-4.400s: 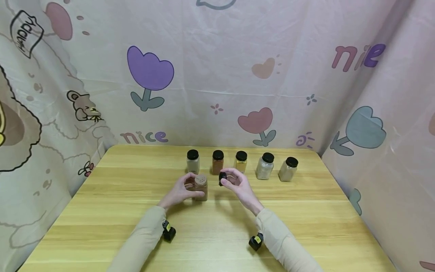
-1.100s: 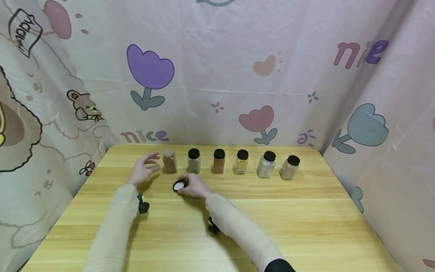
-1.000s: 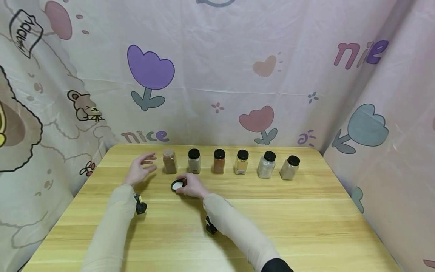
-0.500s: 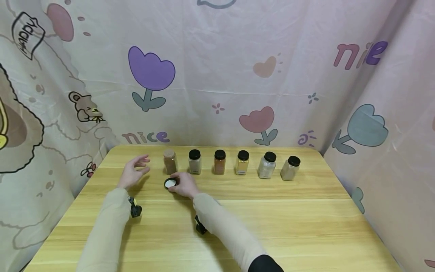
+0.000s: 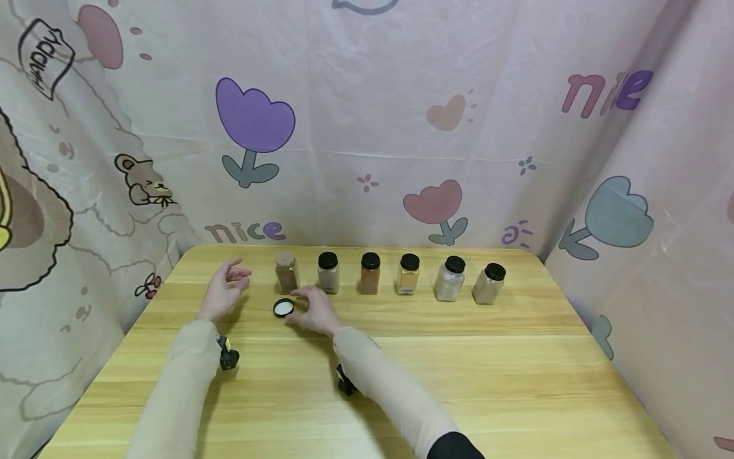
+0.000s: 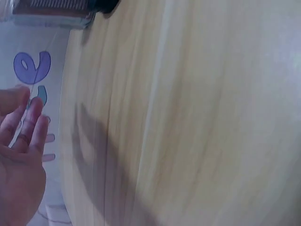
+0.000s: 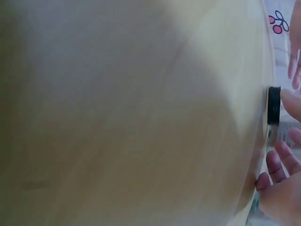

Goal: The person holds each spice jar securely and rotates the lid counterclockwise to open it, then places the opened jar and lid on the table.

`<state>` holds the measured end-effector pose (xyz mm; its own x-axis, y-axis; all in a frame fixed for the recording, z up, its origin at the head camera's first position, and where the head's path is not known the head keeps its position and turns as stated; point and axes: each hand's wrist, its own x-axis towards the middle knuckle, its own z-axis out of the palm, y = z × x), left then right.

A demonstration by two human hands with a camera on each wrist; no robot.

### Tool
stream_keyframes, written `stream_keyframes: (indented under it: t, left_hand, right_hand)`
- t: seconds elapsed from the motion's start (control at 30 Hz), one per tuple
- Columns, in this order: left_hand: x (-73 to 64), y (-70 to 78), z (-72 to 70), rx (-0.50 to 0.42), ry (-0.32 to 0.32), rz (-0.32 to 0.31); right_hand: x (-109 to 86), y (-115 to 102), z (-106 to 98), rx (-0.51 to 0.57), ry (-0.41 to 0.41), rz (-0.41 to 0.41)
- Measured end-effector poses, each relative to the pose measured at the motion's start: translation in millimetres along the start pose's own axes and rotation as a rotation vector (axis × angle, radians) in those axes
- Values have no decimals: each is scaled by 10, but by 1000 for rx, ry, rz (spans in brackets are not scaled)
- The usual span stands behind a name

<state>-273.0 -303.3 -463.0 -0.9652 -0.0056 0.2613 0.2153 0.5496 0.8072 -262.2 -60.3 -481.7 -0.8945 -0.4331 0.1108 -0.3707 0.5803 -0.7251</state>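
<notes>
A black lid (image 5: 283,308) lies on the wooden table with its white liner facing up. Just to its right, my right hand (image 5: 315,312) has its thumb and fingers spread apart, holding nothing. In the right wrist view that lid (image 7: 273,105) appears edge-on beside the thumb. Behind the lid stands an uncapped jar of brown powder (image 5: 287,274), its sprinkler top showing. My left hand (image 5: 222,292) hovers left of this jar, fingers loosely extended and nothing in them. The left wrist view shows the same hand (image 6: 21,165) well apart from the jar (image 6: 51,21).
Several black-capped spice jars stand in a row to the right: a greyish one (image 5: 329,274), a reddish one (image 5: 369,274), a yellow one (image 5: 408,275), a white one (image 5: 450,280) and a pale one (image 5: 489,285). A printed curtain (image 5: 344,127) hangs behind the table.
The brown jar has moved from the left hand's grip to the row's left end. The right hand carried the lid left, laid it down liner up and let go.
</notes>
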Motion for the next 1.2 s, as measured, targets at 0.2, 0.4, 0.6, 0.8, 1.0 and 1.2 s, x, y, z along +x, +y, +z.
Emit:
stream_keyframes:
  t: [0.2,0.4,0.6,0.8,1.0,1.2]
  left_hand:
    - [-14,54,85,8,145,-68]
    - [3,181,217,-50,361,-102]
    - [22,363,349,-143,611,17]
    - [-19,604,557,-132,779,186]
    - [-121,765,824,-107,744,253]
    - [-288,877,1078,-196,432,91]
  right_hand:
    - [-138,131,-196,51,-21,-39]
    - [-351,376,-496,125,-3,-61]
    - [-605,609,-835,154,62,-130]
    - [-840,775,-1098,164,132,-105]
    - [-981,924,-1282,193,201,-57]
    - [-1047,981,-1420,223,277,-23]
